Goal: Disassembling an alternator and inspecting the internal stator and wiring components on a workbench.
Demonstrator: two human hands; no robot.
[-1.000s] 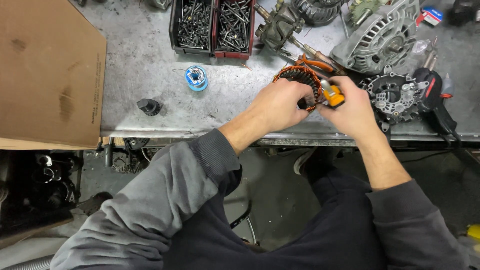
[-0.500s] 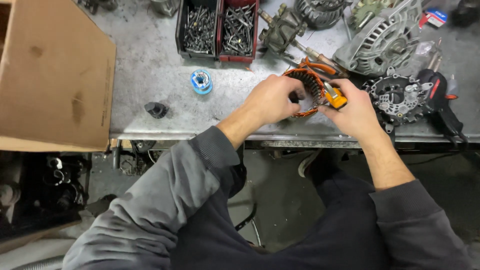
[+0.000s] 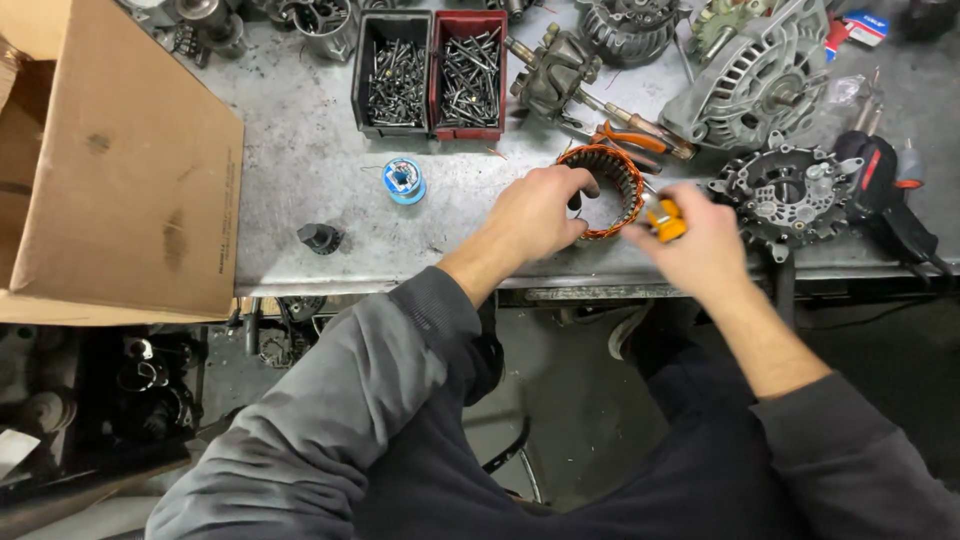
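A ring-shaped stator with copper windings (image 3: 612,168) lies near the front edge of the metal workbench (image 3: 300,180). My left hand (image 3: 535,212) grips its left side, fingers hooked over the rim. My right hand (image 3: 700,240) is just right of the ring and holds a small tool with an orange-yellow handle (image 3: 666,219), its tip pointing at the ring's right edge. The hand is slightly blurred.
Black (image 3: 395,75) and red (image 3: 470,72) bins of screws stand at the back. A blue solder spool (image 3: 404,180), a small black part (image 3: 320,238), orange pliers (image 3: 630,140), an alternator housing (image 3: 760,75), a rectifier plate (image 3: 790,195) and a cardboard box (image 3: 120,190) surround the work.
The stator has come down from a tilted hold onto the bench. My right hand has shifted slightly right, away from the ring, still holding the tool. The camera view has moved.
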